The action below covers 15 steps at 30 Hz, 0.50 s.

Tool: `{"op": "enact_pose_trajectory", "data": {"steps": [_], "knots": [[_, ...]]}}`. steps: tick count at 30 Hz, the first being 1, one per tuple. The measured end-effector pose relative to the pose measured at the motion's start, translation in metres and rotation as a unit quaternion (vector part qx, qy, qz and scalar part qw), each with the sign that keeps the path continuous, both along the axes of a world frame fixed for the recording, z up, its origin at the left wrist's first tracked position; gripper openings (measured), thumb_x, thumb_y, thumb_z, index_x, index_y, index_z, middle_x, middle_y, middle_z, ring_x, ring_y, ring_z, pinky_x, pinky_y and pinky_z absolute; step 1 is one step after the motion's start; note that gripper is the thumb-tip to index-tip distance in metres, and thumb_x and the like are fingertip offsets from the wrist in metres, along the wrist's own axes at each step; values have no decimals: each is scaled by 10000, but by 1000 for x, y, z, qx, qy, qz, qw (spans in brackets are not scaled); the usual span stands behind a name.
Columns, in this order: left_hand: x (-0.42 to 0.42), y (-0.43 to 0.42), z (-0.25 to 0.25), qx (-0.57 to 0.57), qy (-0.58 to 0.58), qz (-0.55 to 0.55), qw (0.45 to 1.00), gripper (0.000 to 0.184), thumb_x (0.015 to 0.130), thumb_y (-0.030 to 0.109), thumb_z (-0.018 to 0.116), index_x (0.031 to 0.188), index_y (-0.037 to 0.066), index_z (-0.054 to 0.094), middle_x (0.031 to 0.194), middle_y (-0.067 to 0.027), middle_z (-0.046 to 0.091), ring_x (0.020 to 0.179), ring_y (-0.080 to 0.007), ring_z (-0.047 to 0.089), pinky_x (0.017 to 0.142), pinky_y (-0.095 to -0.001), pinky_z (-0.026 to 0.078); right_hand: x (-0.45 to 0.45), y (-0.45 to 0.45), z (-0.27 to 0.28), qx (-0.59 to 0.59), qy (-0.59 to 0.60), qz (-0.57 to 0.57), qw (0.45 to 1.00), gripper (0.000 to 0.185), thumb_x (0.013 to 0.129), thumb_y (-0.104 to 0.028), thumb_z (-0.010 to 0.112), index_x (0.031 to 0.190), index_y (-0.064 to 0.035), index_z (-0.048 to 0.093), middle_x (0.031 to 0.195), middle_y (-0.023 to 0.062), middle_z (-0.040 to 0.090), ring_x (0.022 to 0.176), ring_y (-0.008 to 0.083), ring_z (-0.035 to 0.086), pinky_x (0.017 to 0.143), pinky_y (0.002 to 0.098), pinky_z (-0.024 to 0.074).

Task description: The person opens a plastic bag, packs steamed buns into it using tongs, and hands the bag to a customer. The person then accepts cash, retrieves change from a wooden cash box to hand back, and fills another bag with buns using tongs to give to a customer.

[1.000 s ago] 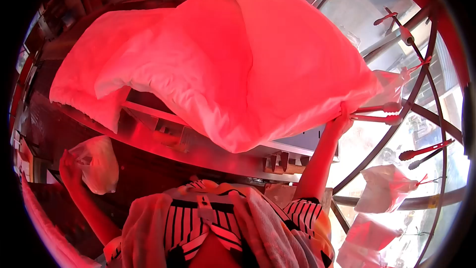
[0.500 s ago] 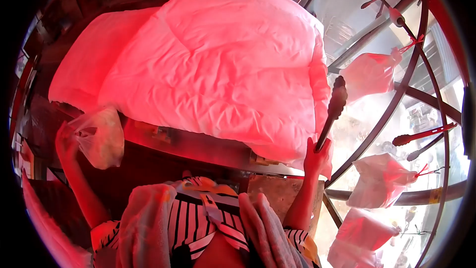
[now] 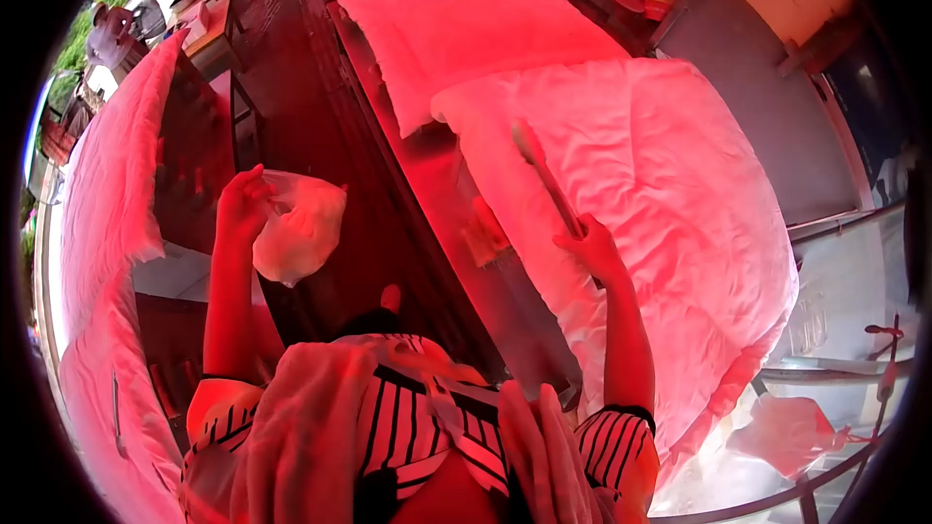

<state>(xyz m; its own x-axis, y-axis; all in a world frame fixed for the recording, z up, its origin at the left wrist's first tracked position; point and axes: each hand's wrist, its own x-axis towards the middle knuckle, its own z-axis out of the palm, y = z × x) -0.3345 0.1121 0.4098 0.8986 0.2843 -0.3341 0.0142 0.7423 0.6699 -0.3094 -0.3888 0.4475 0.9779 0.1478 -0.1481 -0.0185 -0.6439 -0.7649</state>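
Note:
My left hand (image 3: 245, 202) is closed on the gathered top of a clear plastic bag (image 3: 303, 228), which hangs with something pale inside that I cannot make out. In my right hand (image 3: 594, 250) is a pair of tongs (image 3: 550, 180), pointing up and away from me, their far end blurred. Below the tongs a thick quilt (image 3: 670, 175) covers a long table or stand, all tinted red. Beyond it a second quilt (image 3: 476, 10) lies over the same row. What sits under the quilts is mostly hidden.
To my left another padded quilt (image 3: 107, 194) covers a stand. A dark floor aisle (image 3: 301, 87) runs between the two rows. Far left, a person (image 3: 112, 39) is near a small table (image 3: 209, 34). A filled plastic bag (image 3: 786, 435) hangs by a curved metal frame at lower right.
My view has turned left, away from the hanging bags and frame. The tongs swing over the quilt in my right hand. The left hand still holds the bag, now farther forward.

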Motion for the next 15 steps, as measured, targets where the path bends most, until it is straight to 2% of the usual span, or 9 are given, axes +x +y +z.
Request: {"op": "enact_pose_trajectory", "data": {"steps": [1,2,3,6,7,9,10,12,15], "knots": [[1,14,-12,-32,-28,-24,999,215,841,41,551,657,95,453,548,39,355,496,-96,358,629,-259,389,-2,8,23,-10,-17,-55,998,334,756,-250,711,823,-17,480,675,1,443,625,89,427,550,269,377],[4,35,-28,-56,-63,-32,996,205,837,45,554,660,95,463,547,39,356,498,-97,363,634,-262,392,4,3,19,-63,-22,-154,986,337,768,-239,700,888,-11,483,727,30,485,668,130,468,581,291,399],[8,45,-34,-76,-43,-16,996,195,833,52,558,662,94,475,539,38,353,502,-101,368,641,-283,398,15,-3,9,-76,-59,-188,977,342,766,-250,701,892,-11,491,733,37,492,674,138,475,587,297,404],[22,62,-48,-80,-16,18,996,159,817,27,564,675,62,502,560,29,384,504,-114,382,632,-308,403,32,-3,-57,-104,-125,-110,980,360,759,-283,703,904,-11,516,750,58,514,694,161,496,606,316,418],[28,65,-41,-62,23,31,997,141,817,21,559,689,50,507,558,24,380,503,-115,385,620,-313,407,38,18,-81,-124,-126,-83,981,367,756,-294,703,908,-11,525,755,65,521,700,168,502,612,323,423],[51,103,-63,-126,37,32,991,210,838,51,548,652,89,458,565,11,416,553,-157,466,612,-304,386,51,67,-117,-157,-125,-41,979,383,752,-315,705,916,-11,541,766,79,536,713,184,516,624,336,433],[64,122,-73,-132,30,28,990,184,839,56,543,669,75,475,577,-1,432,570,-171,482,622,-311,395,59,87,-129,-171,-124,-30,977,391,749,-326,705,920,-11,549,772,86,543,719,191,523,631,342,438],[92,155,-84,-144,29,11,989,142,841,67,535,703,46,509,600,-25,464,606,-199,514,643,-325,412,79,113,-136,-200,-126,-31,971,409,744,-348,707,928,-11,566,783,100,558,732,206,536,643,355,448],[141,193,-77,-72,47,-21,996,123,839,87,522,773,-12,555,663,-73,525,649,-216,531,674,-333,434,112,120,-121,-247,-155,-94,952,438,737,-381,709,939,-10,591,800,121,580,752,229,557,662,374,463]]}}
